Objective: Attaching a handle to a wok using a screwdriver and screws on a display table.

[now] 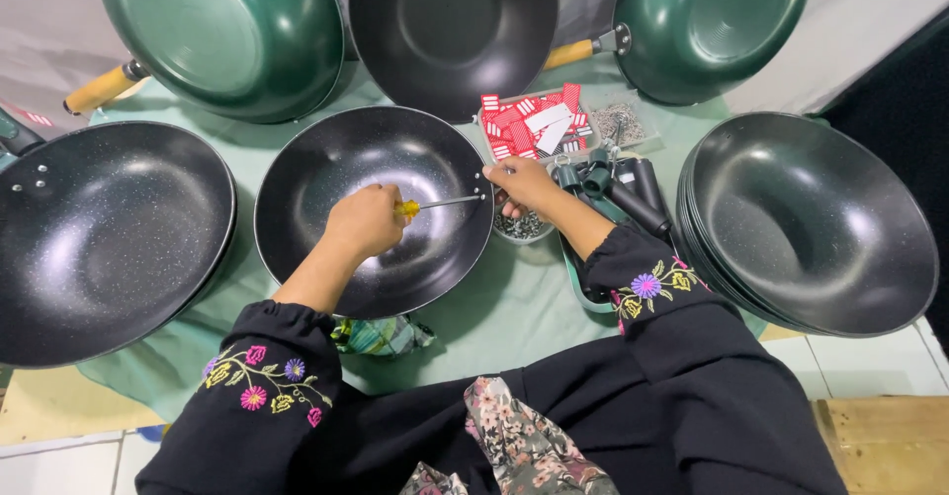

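A black speckled wok (326, 174) without a handle lies in front of me on a pale green cloth. My left hand (364, 220) is over the wok, closed on a yellow-handled screwdriver (440, 203) whose metal shaft points right to the wok's right rim. My right hand (524, 186) rests at that rim where the screwdriver tip meets it, fingers pinched at the edge. What it pinches is too small to see.
A stack of black woks (811, 223) stands at the right, another black wok (104, 238) at the left, and two green woks (222, 31) (707, 21) plus a black one (450, 26) at the back. A box of red tags (534, 124), a small dish of screws (521, 226) and a tray of black handles (628, 194) lie by my right hand.
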